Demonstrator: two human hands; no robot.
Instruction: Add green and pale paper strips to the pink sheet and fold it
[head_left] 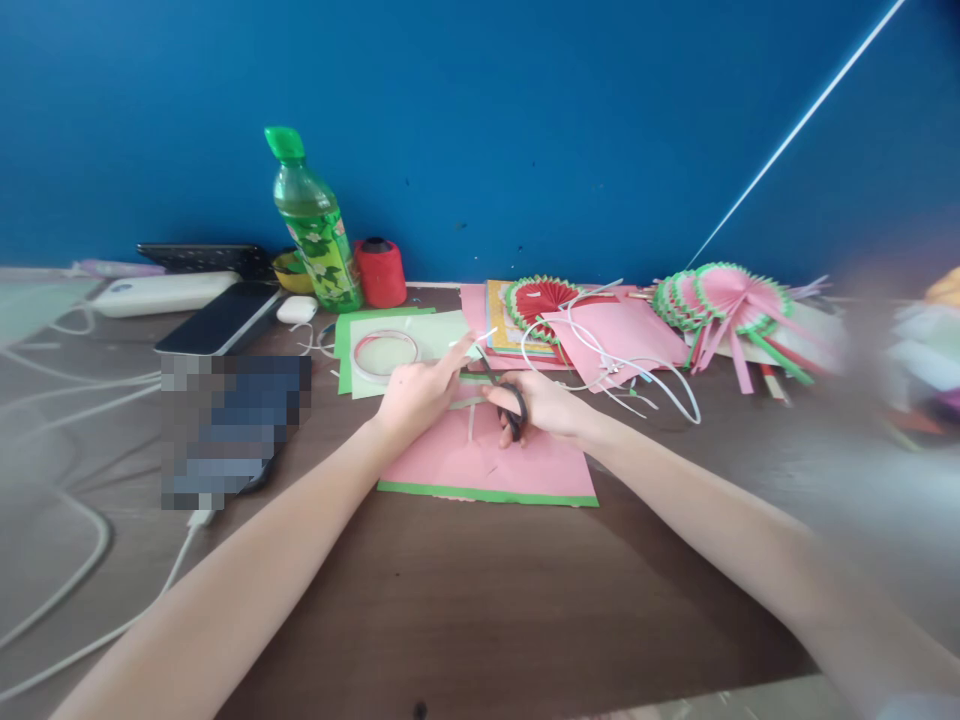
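Two bare forearms reach in from the lower corners of the frame toward a pink sheet [487, 468] with a green lower edge, lying on the brown table [480, 590] at the centre. Over that sheet, right of centre, the right hand [553, 405] has its fingers through the handles of dark scissors [514, 412], whose blades point up and to the left. The left hand [418, 392], left of the blades, stretches a finger toward a thin white strip [486, 337] at its tips; whether they pinch it I cannot tell. At mid-left lies a phone [251, 425], blurred out in blocks, with a white cable [181, 560] plugged in. Beyond the left hand, a ring-shaped roll [385, 352] rests on pale green paper [442, 335]. Farther back, a green bottle [319, 240] stands upper left of centre beside a red thread spool [380, 273]; pleated paper fans [742, 298] lie at right, before the blue wall [480, 130].
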